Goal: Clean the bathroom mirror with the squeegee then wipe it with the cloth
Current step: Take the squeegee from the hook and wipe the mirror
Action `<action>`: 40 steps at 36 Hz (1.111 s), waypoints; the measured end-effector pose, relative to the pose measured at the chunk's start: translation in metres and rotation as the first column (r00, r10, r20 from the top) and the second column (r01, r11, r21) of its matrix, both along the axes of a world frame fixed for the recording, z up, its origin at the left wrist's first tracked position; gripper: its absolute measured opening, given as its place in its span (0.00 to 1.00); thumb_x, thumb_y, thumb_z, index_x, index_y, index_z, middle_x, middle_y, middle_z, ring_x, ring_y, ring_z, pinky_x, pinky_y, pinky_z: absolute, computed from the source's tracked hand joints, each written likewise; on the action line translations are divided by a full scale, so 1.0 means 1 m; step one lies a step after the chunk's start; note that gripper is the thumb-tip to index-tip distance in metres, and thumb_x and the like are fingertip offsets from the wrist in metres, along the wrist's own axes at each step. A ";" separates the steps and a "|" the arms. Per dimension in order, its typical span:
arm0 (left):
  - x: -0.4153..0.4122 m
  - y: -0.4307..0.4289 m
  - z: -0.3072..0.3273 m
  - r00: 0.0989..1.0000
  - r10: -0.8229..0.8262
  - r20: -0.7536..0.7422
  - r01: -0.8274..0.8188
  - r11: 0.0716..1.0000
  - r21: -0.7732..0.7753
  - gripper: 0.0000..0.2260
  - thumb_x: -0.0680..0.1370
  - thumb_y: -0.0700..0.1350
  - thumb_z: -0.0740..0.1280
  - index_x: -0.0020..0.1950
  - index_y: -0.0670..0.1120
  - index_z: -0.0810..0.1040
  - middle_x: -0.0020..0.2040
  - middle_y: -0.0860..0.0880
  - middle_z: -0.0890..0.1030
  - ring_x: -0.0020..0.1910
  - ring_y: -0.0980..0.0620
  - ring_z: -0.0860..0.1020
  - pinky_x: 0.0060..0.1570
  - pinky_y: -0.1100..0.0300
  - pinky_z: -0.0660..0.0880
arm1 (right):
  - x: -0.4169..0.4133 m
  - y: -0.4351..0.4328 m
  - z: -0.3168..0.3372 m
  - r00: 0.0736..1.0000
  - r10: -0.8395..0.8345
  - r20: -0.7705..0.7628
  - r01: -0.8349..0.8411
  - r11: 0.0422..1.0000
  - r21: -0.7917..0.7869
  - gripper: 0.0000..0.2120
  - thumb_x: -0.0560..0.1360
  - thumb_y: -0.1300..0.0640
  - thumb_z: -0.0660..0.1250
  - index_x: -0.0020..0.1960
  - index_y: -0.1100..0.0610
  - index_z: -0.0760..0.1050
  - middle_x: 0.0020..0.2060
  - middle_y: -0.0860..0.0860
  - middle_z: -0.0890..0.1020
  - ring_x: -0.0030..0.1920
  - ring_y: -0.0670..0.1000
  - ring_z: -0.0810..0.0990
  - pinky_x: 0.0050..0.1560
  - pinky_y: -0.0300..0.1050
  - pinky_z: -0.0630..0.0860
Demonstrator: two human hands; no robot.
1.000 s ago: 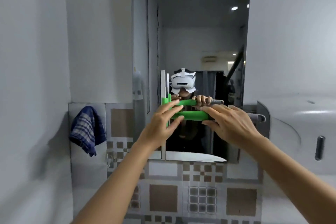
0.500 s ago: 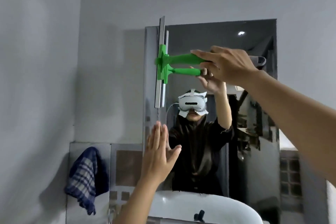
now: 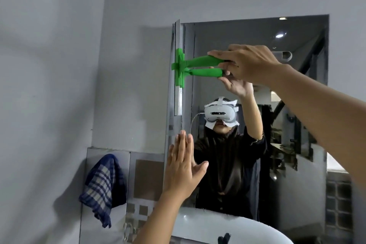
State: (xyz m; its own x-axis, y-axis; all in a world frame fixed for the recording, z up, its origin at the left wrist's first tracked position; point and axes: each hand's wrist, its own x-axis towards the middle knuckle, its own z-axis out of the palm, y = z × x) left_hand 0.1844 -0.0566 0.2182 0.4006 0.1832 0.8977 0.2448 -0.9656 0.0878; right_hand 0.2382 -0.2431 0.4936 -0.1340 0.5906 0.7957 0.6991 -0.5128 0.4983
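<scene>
Grey walls [image 3: 59, 65] surround the mirror [image 3: 297, 125], with patterned tiles [image 3: 146, 176] below. A checked cloth [image 3: 103, 186] hangs left of it. The right hand [image 3: 247, 63] grips the green squeegee [image 3: 190, 65], its blade upright against the mirror's left edge. The left hand [image 3: 182, 166] is spread flat near the glass.

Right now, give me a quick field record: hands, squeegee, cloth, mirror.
right hand: gripping the squeegee handle
squeegee: green, blade upright at the mirror's left edge, upper part
left hand: open, flat, fingers up, by the mirror's lower left edge; contact unclear
cloth: blue checked, hanging on the wall left of the mirror, untouched
mirror: on the wall above the sink
</scene>
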 end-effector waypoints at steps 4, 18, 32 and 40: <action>0.001 -0.001 0.000 1.000 0.000 0.011 0.000 1.000 -0.006 0.38 0.76 0.64 0.54 0.76 0.46 0.40 0.77 0.46 0.40 0.75 0.50 0.38 0.73 0.55 0.39 | -0.005 0.001 -0.002 1.000 -0.020 -0.013 0.020 1.000 -0.014 0.21 0.79 0.44 0.51 0.71 0.39 0.59 0.43 0.47 0.70 0.40 0.50 0.70 0.35 0.44 0.64; -0.003 0.005 0.001 1.000 -0.029 -0.009 0.029 0.999 0.015 0.38 0.76 0.64 0.56 0.76 0.45 0.42 0.77 0.46 0.41 0.75 0.49 0.40 0.73 0.54 0.42 | -0.001 -0.031 -0.005 0.993 -0.102 -0.062 0.101 0.995 -0.019 0.21 0.78 0.41 0.52 0.70 0.36 0.58 0.54 0.49 0.81 0.49 0.55 0.79 0.38 0.43 0.67; -0.002 0.002 0.002 0.999 0.009 -0.041 -0.009 1.000 0.001 0.39 0.76 0.65 0.52 0.76 0.45 0.41 0.77 0.45 0.40 0.75 0.49 0.39 0.72 0.54 0.41 | 0.014 -0.100 -0.015 0.954 -0.170 -0.247 0.192 0.979 0.068 0.21 0.79 0.44 0.55 0.70 0.36 0.58 0.39 0.50 0.79 0.34 0.51 0.72 0.37 0.44 0.66; -0.002 0.002 0.002 0.998 0.012 -0.054 -0.012 1.000 0.003 0.39 0.75 0.66 0.50 0.76 0.45 0.39 0.77 0.45 0.38 0.75 0.50 0.37 0.72 0.56 0.39 | 0.026 -0.138 -0.041 0.912 -0.125 -0.392 0.213 0.958 0.191 0.21 0.79 0.45 0.56 0.70 0.37 0.59 0.35 0.50 0.75 0.40 0.56 0.73 0.40 0.46 0.66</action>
State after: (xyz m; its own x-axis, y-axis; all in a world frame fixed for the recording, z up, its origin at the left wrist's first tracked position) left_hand 0.1825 -0.0547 0.2201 0.4461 0.1864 0.8754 0.2606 -0.9627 0.0721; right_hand 0.2639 -0.3807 0.4529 0.2837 0.3772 0.8816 0.7030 -0.7071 0.0764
